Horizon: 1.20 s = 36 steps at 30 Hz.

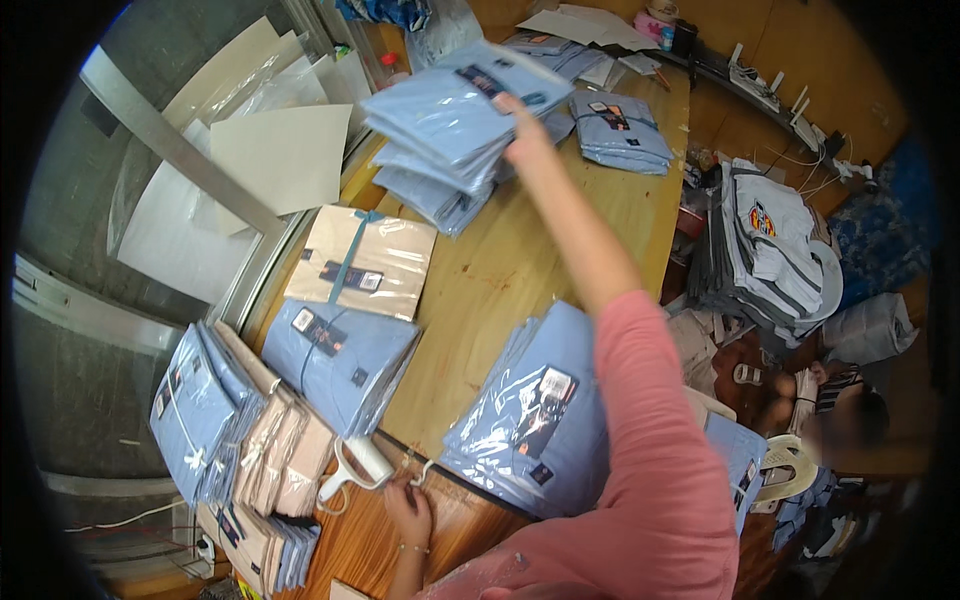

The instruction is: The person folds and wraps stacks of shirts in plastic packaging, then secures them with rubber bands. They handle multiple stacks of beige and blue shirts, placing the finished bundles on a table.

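Observation:
At the far side of the table my right hand (522,135) grips the right edge of a stack of bagged blue folded garments (440,105), thumb on top. More bagged blue garments (430,195) lie just beneath it. My left hand (410,515) is low at the near wooden edge, its fingers curled beside a short white cord (424,472); whether they hold it is hard to make out. Next to that hand lies a white roller with a handle (365,465). A large bagged blue stack (540,420) sits under my right arm.
Along the left stand a tan bagged garment stack tied with ribbon (365,260), blue packs (340,350) and tied bundles (205,410). Another blue pack (620,130) lies at the far right. White and grey garments (770,240) are piled beyond the table's right edge, near a seated person.

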{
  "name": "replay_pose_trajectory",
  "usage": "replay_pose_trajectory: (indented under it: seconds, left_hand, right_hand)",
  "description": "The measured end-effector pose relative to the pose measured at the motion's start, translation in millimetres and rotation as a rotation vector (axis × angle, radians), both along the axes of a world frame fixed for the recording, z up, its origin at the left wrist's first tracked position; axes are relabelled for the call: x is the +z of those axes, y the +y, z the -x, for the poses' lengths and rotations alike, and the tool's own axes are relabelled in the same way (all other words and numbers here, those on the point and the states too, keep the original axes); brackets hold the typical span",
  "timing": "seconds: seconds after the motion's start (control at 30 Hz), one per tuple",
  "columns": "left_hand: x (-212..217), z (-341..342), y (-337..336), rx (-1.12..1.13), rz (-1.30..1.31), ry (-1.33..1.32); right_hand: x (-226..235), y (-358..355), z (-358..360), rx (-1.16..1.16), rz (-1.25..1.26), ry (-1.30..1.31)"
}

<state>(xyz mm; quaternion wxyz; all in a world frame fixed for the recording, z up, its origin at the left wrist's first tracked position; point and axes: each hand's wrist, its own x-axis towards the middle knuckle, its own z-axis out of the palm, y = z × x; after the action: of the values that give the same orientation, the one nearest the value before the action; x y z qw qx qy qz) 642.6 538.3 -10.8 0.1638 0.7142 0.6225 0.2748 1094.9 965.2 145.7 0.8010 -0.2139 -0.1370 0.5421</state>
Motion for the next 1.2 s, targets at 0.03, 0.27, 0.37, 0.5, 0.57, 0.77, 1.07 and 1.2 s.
replay_pose_trajectory:
  seconds: [0.03,0.27,0.37,0.5,0.57,0.77,1.07,1.2]
  left_hand:
    - [-1,-2,2,0.003,0.005,-0.033]
    - [11,-4,-1,0.015,0.019,0.008]
    - [5,0,-4,0.006,0.013,-0.003]
    - [6,-5,2,-0.013,-0.007,0.006]
    - [5,-8,5,-0.015,-0.023,0.011]
    - [10,-13,0,0.05,0.04,0.051]
    - [11,-7,-5,0.097,0.084,0.056]
    - [10,-8,6,0.053,0.037,0.049]
  right_hand:
    - [-20,19,8,0.003,0.097,-0.033]
    - [-75,43,14,0.281,0.554,-0.468]
    - [-42,-6,-18,0.271,0.479,-0.814]
    - [-14,-79,-139,-0.097,0.481,-0.787]
    - [-30,-87,-187,-0.227,0.582,-0.632]
    - [-120,-54,-191,-0.203,0.727,-0.245]
    - [-160,-3,-183,-0.195,0.556,-0.039]
    - [-176,-10,-207,-0.3,0.548,-0.22]
